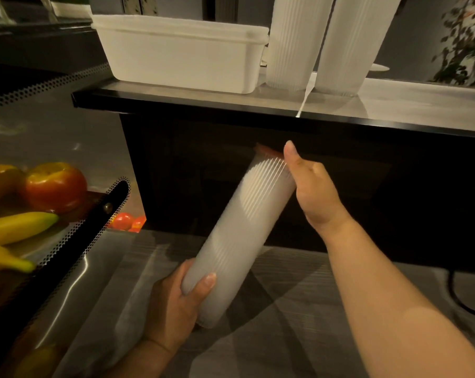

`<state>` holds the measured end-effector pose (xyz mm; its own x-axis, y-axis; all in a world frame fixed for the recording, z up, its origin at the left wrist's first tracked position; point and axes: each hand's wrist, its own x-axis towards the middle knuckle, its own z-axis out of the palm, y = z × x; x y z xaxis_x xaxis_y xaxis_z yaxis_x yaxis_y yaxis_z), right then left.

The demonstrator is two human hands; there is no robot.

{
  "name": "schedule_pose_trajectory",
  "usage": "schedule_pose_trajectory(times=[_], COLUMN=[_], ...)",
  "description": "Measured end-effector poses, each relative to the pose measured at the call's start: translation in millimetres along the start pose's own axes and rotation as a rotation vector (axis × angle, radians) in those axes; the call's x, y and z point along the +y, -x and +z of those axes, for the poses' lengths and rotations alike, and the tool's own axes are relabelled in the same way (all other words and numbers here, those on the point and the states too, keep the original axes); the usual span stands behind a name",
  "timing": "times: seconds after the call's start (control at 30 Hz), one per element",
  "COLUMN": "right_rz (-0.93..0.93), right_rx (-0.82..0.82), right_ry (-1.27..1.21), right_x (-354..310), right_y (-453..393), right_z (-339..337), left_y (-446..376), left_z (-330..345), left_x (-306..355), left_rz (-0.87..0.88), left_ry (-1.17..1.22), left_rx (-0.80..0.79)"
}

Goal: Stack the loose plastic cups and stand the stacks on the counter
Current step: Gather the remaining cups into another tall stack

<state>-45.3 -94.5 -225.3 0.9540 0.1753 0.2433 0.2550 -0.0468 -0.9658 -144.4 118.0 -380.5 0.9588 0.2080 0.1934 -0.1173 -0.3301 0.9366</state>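
Note:
A long stack of translucent ribbed plastic cups [239,238] is held tilted below the counter's front, its open rim end up and to the right. My left hand [176,304] grips the stack's lower end. My right hand [310,189] is closed around the upper rim end, thumb up. Two tall cup stacks stand upright on the counter [421,105]: one [293,42] and another [353,45] just right of it. A thin plastic strip hangs between them over the counter's edge.
A white rectangular tub [181,53] sits on the counter left of the upright stacks. At the left, a perforated metal basket [67,241] holds bananas and a red apple [56,186]. A dark cabinet front lies below the counter. A black cable [460,298] runs at the right.

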Motion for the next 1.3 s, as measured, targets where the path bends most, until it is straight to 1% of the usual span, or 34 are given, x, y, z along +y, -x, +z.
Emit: schedule_pose_trajectory(times=[0.07,0.13,0.23,0.27,0.3,0.33,0.37,0.4,0.43,0.47,0.5,0.53,0.57,0.63,0.67,0.7,0.73,0.87,0.97,1.0,1.03,1.13,1.17,1.23,1.27,1.3], right_rz=[0.034,0.120,0.269,0.314,0.336,0.339,0.345,0.349,0.357,0.370,0.373,0.341,0.312,0.364,0.405,0.435,0.423,0.247,0.234,0.235,0.236,0.225,0.246,0.301,0.320,0.344], right_rx=[-0.039,-0.045,0.061,0.077,0.064,0.045,0.087,0.166,0.257,0.330,0.359,0.328,0.247,0.031,-0.054,-0.092,-0.083,0.089,0.107,0.146,0.209,0.484,0.548,0.635,0.668,0.667], right_ry=[0.074,0.121,0.182,0.128,-0.008,-0.247,-0.515,-0.653,-0.599,-0.324,0.038,0.360,0.604,0.884,0.935,0.941,0.948,1.056,1.124,1.105,1.032,0.706,0.535,0.067,-0.112,-0.213], right_x=[-4,-9,-4,-7,-11,-13,-10,-3,8,19,34,49,66,91,100,108,112,116,102,94,85,55,46,28,19,11], right_y=[-1,-2,-19,-24,-29,-34,-38,-41,-45,-46,-45,-46,-47,-47,-46,-46,-44,-46,-41,-37,-33,-19,-15,-10,-8,-5], right_z=[-3,-2,6,12,18,21,20,17,12,10,9,11,11,15,17,18,19,25,17,11,4,-29,-40,-59,-67,-75], left_y=[0,0,0,0,0,0,0,0,1,1,1,0,0,0,0,0,0,0,0,0,0,0,0,0,0,0], left_z=[0,0,1,2,2,2,2,2,2,2,2,2,2,2,2,2,2,0,0,-1,-1,0,1,1,2,3], left_x=[3,3,1,0,0,0,1,1,2,3,4,6,6,7,6,4,4,4,4,4,4,4,3,1,0,0], left_rz=[-0.003,-0.017,-0.060,-0.070,-0.076,-0.079,-0.080,-0.083,-0.085,-0.088,-0.088,-0.088,-0.094,-0.101,-0.096,-0.088,-0.087,-0.101,-0.084,-0.080,-0.078,-0.071,-0.067,-0.054,-0.044,-0.031], left_ry=[-0.027,-0.023,-0.006,-0.003,0.004,0.014,0.022,0.024,0.024,0.020,0.016,0.019,0.027,0.039,0.035,0.025,0.014,0.003,0.002,0.006,0.010,-0.002,-0.013,-0.024,-0.027,-0.029], left_rx=[-0.006,-0.020,-0.068,-0.071,-0.067,-0.060,-0.050,-0.042,-0.037,-0.029,-0.018,-0.005,0.005,0.004,0.002,0.003,-0.001,-0.024,-0.014,-0.013,-0.013,-0.030,-0.039,-0.073,-0.097,-0.119])
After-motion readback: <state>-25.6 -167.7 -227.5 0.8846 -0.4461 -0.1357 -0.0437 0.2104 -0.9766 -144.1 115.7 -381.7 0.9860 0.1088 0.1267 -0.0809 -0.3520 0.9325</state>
